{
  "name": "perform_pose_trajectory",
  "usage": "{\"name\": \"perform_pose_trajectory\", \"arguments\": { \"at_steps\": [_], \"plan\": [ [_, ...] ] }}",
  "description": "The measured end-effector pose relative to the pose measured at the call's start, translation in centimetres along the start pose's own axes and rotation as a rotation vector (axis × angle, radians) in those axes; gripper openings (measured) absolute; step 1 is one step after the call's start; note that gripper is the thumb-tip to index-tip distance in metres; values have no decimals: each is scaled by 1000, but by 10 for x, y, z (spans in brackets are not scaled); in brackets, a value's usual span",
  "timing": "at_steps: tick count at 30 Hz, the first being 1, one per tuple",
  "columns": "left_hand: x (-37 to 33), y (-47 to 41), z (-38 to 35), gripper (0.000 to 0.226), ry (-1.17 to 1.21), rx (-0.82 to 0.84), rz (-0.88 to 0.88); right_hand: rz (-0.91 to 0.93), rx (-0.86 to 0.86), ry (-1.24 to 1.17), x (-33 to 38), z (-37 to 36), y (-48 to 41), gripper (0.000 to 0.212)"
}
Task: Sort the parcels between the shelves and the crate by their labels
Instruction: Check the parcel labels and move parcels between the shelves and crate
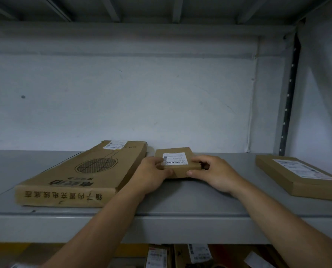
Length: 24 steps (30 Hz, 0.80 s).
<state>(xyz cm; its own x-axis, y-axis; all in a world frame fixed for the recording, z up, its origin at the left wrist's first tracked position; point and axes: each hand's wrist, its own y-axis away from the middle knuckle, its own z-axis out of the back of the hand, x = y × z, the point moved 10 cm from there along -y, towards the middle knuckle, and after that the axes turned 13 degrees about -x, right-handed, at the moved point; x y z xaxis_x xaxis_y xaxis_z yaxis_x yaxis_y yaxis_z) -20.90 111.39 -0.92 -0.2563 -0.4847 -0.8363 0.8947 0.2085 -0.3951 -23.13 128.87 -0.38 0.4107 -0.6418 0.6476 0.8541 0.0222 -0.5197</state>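
So its label faces up, seemingly for reading, left hand and right hand clasp both ends of the small cardboard parcel mid-frame.

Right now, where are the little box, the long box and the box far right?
little box (175, 159): head view, on its white label.
long box (95, 165): head view, on its round drawing.
far-right box (304, 169): head view, on its white label.

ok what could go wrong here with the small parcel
The thumb of the left hand covers an edge of the label on the small parcel, so it might be misread. The long box lies close beside, its near end by the front edge of the shelf; a knock could shift it off.
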Motion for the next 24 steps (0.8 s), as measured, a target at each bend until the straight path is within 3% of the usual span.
{"name": "perform_pose_trajectory", "arguments": {
  "at_steps": [4, 11, 17, 20, 24],
  "plan": [
    [4, -2, -2, 55, -209, 21, -52, -20, 37, 85, -7, -7, 1, 47],
    [0, -2, 0, 52, -344, -38, -176, -53, 36, 62, -9, -6, 6, 52],
    [-36, 16, 4, 21, -128, -114, -355, -50, -38, 24, 1, 22, 23, 51],
    [-49, 25, -16, 16, 9, -42, -358, -39, -129, -29, 2, 47, 34, 43],
    [-62, 33, -56, 14, 190, 131, -237, -22, -201, -23, -2, 86, 42, 30]
  ]
}}
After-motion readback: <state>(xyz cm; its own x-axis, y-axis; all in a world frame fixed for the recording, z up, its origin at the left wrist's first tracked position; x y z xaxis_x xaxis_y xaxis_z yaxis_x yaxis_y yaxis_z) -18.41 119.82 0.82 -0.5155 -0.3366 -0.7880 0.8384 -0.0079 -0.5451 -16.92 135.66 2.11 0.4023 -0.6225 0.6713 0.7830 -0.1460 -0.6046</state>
